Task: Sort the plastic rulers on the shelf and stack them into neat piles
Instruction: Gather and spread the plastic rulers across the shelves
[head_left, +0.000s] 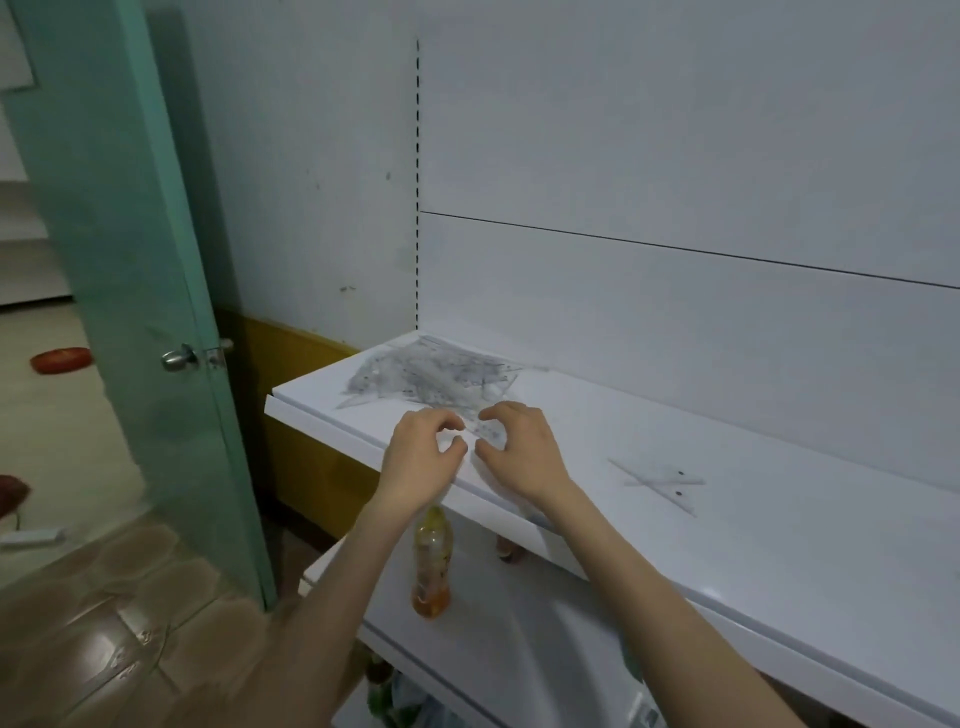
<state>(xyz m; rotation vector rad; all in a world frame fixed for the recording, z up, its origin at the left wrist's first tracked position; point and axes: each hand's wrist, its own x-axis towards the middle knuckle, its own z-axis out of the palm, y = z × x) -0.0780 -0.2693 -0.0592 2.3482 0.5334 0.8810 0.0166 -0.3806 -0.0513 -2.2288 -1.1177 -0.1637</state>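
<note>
Currently we log both hands at the front left part of the flat white shelf (753, 545). The left hand (421, 457) and the right hand (524, 449) face each other, fingers and thumbs curled inward, almost touching. Between them lies a small clear plastic ruler (491, 432). We read the right hand's forefinger and thumb as pinching its edge. For the left hand we cannot tell whether it holds the ruler or only hovers beside it.

Just behind the hands, against the shelf's back panel, we note a loose heap of clear plastic rulers (431, 379), overlapping at many angles. Well apart to the right, a crossed pair of clear rulers (660, 483) lies flat on the shelf.

Below the shelf edge, under the left wrist, an orange-tinted plastic bottle (431, 566) stands upright. At left, a pale green door (119, 208) with a round metal knob (177, 357) stands open.
</note>
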